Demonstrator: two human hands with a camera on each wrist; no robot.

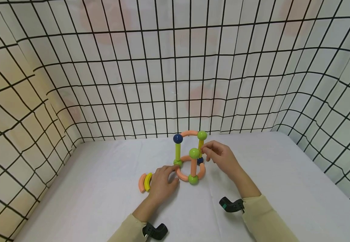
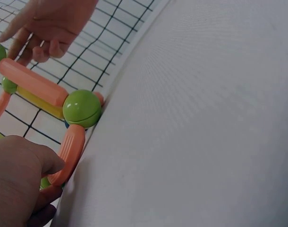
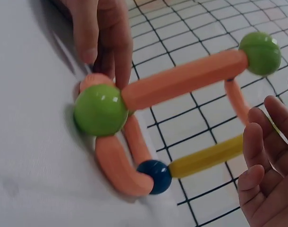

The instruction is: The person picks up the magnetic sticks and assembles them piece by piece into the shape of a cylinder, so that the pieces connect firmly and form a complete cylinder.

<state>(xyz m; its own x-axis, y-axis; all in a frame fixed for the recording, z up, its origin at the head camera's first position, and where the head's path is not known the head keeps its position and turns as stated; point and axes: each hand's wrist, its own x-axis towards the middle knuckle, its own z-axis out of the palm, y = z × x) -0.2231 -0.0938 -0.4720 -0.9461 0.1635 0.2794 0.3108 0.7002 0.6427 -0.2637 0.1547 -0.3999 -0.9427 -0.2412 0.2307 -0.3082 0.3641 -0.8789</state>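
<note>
A construction of rods and balls point(image 1: 193, 167) stands on the table. Its base is a ring of orange curved rods point(image 3: 116, 165) joined by balls. Three straight rods rise from it: a yellow-green rod point(image 1: 178, 152) topped by a blue ball point(image 1: 178, 138), a yellow rod point(image 3: 207, 155) and an orange rod point(image 2: 34, 81), both under green balls. One orange curved rod point(image 1: 189, 133) bridges two tops at the back. My left hand point(image 1: 163, 184) reaches the ring's left side, fingertips resting against it. Beside the yellow rod, my right hand point(image 1: 221, 157) has loosely bent fingers and grips nothing.
Left of my left hand lie a loose orange curved rod point(image 1: 142, 183) and a yellow curved rod point(image 1: 148, 182). A white cloth covers the table point(image 1: 102, 201). White walls with a black grid point(image 1: 144, 84) rise behind and on both sides.
</note>
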